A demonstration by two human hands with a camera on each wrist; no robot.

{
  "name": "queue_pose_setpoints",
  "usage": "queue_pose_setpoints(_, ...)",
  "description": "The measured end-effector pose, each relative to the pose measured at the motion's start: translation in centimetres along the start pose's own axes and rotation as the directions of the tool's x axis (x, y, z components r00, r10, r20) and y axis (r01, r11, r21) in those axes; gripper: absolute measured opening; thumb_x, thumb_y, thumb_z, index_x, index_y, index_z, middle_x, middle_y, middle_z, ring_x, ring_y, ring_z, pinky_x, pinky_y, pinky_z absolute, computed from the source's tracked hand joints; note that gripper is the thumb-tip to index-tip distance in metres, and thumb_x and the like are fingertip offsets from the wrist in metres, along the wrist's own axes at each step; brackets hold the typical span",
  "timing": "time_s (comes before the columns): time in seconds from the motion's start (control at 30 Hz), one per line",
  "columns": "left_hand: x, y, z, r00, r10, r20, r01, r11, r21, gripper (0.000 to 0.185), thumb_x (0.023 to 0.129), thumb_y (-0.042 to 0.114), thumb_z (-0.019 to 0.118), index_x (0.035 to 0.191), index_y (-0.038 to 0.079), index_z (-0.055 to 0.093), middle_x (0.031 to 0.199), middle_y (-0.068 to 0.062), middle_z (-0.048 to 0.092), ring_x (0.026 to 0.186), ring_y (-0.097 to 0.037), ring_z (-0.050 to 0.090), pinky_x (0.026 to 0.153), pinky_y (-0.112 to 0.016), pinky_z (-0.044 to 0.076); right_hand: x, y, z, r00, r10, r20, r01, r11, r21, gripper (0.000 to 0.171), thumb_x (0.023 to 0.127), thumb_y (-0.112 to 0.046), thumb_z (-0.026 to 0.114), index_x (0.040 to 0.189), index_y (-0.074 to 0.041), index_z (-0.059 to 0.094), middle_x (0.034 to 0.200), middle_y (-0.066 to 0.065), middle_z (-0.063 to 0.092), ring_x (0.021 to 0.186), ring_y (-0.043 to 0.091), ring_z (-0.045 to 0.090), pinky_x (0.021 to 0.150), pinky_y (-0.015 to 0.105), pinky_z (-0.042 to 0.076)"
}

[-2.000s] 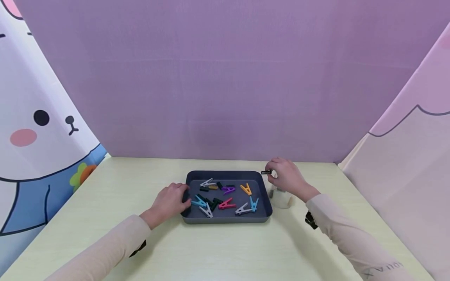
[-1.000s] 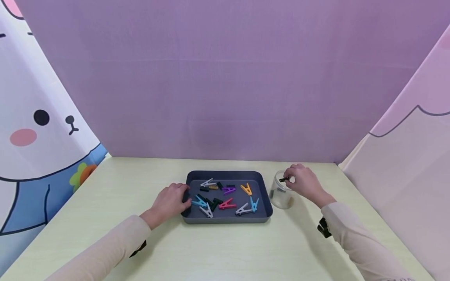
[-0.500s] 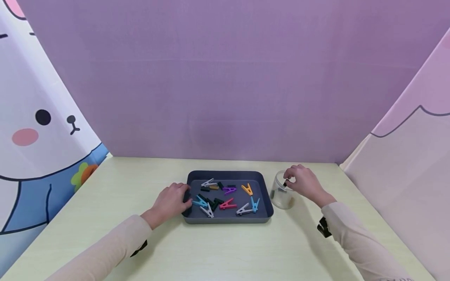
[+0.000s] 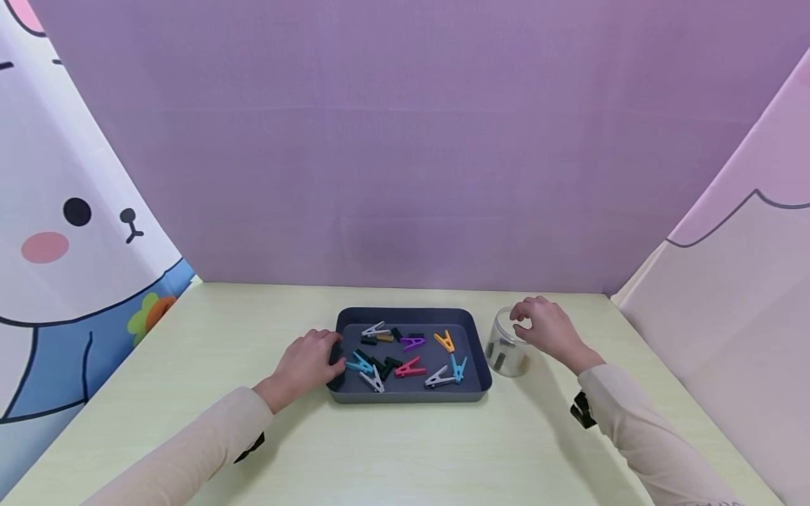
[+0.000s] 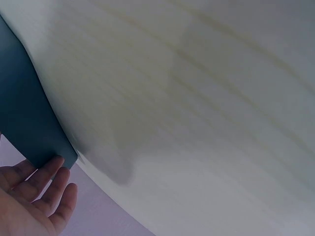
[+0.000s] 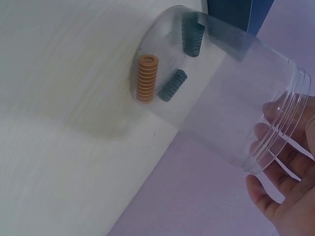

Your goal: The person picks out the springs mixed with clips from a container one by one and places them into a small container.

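A dark blue tray (image 4: 411, 311) on the pale table holds several coloured clothespins, among them a pink one (image 4: 409, 367) and an orange one (image 4: 444, 341), plus small dark springs (image 4: 414, 336). My left hand (image 4: 309, 362) rests against the tray's left rim with relaxed fingers (image 5: 51, 172) touching the tray's corner (image 5: 29, 118). To the right of the tray stands a clear jar (image 4: 505, 355). My right hand (image 4: 538, 327) hovers over the jar's mouth with loosely curled fingers (image 6: 290, 196) and holds nothing. Inside the jar (image 6: 221, 113) lie an orange spring (image 6: 146, 77) and two dark green springs (image 6: 173, 85).
A purple backdrop rises behind the table (image 4: 411, 450), with printed cloth panels on the left (image 4: 69, 232) and right (image 4: 740, 295). Bare tabletop lies in front of the tray and on both sides.
My right hand carried a small dark spring from above the tray's back right corner to the jar and let it go; its fingers are now empty. The left hand stayed put.
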State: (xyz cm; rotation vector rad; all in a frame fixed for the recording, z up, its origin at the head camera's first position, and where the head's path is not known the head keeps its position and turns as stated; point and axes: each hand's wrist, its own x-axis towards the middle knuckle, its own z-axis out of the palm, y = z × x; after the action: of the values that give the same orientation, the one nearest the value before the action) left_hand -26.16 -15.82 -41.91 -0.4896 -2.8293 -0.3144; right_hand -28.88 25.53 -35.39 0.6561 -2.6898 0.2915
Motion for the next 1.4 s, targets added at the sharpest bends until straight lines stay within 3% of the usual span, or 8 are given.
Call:
queue_pose_setpoints(0.43,-0.1,0.2,-0.1,1.000,-0.006,0.007,0.006,1.000,0.026,0.038,0.077,0.034,0.067,0.104,0.007,0.063,0.101,-0.009,0.066,0.087,-0.023,0.060,0.070,-0.037,0.052,0.8,-0.9,-0.4,0.999,-0.027,-0.024,0.027,1.000,-0.007,0.011,0.074,-0.008,0.066,0.085,-0.007,0.067,0.080,0.004,0.063,0.077,0.021,0.057,0.067,0.039,0.046)
queue_pose_setpoints(0.77,-0.1,0.1,-0.1,1.000,-0.002,0.001,0.002,1.000,0.027,0.038,0.077,0.033,0.067,0.104,0.007,0.063,0.101,-0.009,0.066,0.088,-0.023,0.060,0.071,-0.037,0.052,2.0,-3.3,-0.6,0.996,-0.084,-0.040,0.083,0.996,-0.011,0.012,0.074,-0.009,0.068,0.086,-0.008,0.067,0.082,0.002,0.064,0.078,0.019,0.058,0.069,0.037,0.047)
queue_pose_setpoints(1.13,-0.1,-0.1,0.2,1.000,0.003,-0.007,-0.003,1.000,0.024,0.039,0.077,0.033,0.068,0.104,0.006,0.063,0.101,-0.009,0.066,0.087,-0.023,0.060,0.071,-0.036,0.052,3.0,-6.0,1.5,0.986,-0.164,0.015,0.164,0.986,-0.021,0.014,0.074,-0.013,0.071,0.087,-0.010,0.068,0.082,0.001,0.065,0.075,0.016,0.055,0.067,0.035,0.047)
queue_pose_setpoints(1.4,0.1,-0.1,0.1,1.000,0.007,-0.005,-0.007,1.000,0.028,0.039,0.077,0.033,0.067,0.104,0.005,0.063,0.098,-0.009,0.066,0.085,-0.023,0.060,0.069,-0.036,0.052,3.6,-7.8,3.2,0.983,-0.167,0.074,0.170,0.985,-0.027,0.013,0.073,-0.014,0.072,0.086,-0.013,0.068,0.082,-0.003,0.064,0.076,0.016,0.055,0.068,0.036,0.047)
